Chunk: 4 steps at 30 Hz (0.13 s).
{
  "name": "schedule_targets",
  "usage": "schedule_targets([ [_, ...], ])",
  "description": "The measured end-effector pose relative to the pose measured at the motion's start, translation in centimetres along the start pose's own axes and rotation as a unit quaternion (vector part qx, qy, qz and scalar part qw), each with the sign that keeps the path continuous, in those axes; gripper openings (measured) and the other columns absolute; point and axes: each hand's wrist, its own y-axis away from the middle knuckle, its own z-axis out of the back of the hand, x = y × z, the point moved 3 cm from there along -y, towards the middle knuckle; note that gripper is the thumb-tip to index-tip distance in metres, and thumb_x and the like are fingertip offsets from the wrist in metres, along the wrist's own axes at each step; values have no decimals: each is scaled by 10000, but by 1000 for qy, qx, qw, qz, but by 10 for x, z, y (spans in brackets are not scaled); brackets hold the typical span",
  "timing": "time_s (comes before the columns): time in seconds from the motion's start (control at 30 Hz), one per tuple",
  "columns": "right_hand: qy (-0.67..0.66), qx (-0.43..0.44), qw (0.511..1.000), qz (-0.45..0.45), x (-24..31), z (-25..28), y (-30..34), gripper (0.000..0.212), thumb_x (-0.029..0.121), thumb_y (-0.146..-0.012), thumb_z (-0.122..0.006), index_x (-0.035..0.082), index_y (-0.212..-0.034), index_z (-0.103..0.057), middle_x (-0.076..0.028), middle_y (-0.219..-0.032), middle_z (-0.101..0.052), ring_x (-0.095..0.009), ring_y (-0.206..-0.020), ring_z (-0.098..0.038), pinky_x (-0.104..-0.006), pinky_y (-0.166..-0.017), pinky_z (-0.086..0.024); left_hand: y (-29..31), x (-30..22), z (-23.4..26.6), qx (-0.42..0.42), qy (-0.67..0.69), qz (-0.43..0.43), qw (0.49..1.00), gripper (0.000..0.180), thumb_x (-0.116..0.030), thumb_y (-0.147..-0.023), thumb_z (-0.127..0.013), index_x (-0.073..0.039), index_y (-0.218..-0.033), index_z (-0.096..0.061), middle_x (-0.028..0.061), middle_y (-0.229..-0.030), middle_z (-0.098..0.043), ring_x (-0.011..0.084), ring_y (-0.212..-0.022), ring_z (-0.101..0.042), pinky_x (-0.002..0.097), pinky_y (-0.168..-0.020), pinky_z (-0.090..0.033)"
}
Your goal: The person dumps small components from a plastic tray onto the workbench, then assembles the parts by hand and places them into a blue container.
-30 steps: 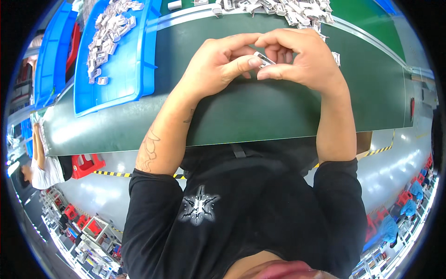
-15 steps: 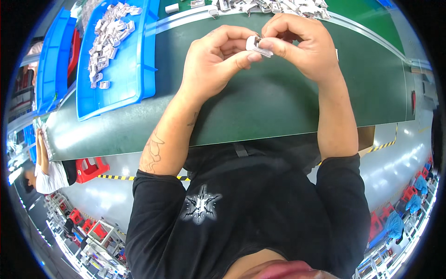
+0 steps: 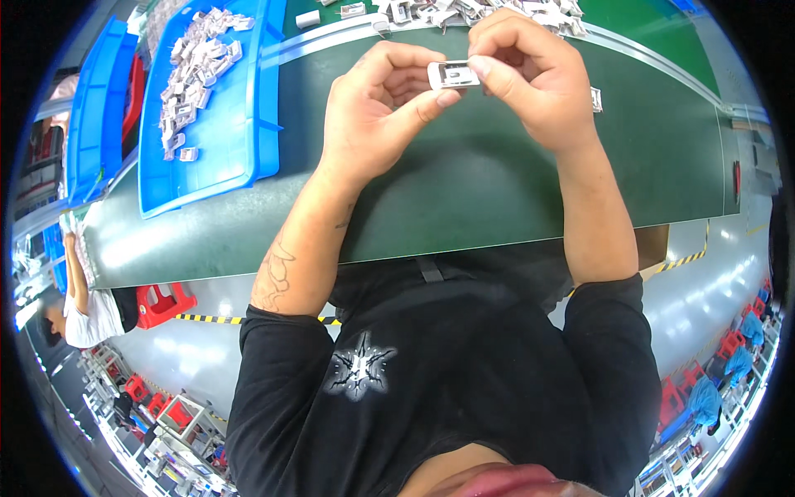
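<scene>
Above the green work table [image 3: 464, 190], a small white plastic housing [image 3: 454, 75] is held between my two hands, its open, hollow side facing up with grey metal-looking detail inside. My left hand [image 3: 364, 112] pinches its left end between thumb and forefinger. The thumb of my right hand [image 3: 534, 79] presses on the right end, and its other fingers curl behind, partly hidden. A similar white part [image 3: 596, 100] lies on the table just beyond my right wrist.
At the left stands a blue tray [image 3: 224, 153] with many white parts [image 3: 199, 83] heaped inside. More white parts [image 3: 489, 12] lie beyond a pale rail [image 3: 331, 33] at the back. A person in a white shirt [image 3: 89, 319] is near a red stool [image 3: 166, 304] at far left.
The housing has been turned from a tilted position so its hollow side now shows. My right hand has risen slightly, uncovering more of the part by its wrist.
</scene>
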Motion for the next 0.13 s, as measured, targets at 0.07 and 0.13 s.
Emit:
schedule_targets([
  [0.07, -72, -64, 994, -52, -3, 3, 4, 28, 31, -949, -618, 6, -958, -612, -66, -1008, -620, -90, -774, -576, -221, -615, -444, 0, -1, 1, -17, 4, -16, 1000, 341, -11, -873, -793, 34, -1161, -616, 119, -1071, -727, 167, -1002, -714, 303, -904, -591],
  [0.13, -68, -84, 987, -119, -7, 4, 6, 58, 74, -954, -632, 20, -974, -623, -85, -1049, -620, -116, -792, -590, -232, -661, -464, 0, -2, 4, -43, -9, -28, 999, 375, -33, -881, -795, 34, -1196, -601, 118, -1075, -726, 184, -1010, -715, 308, -911, -589],
])
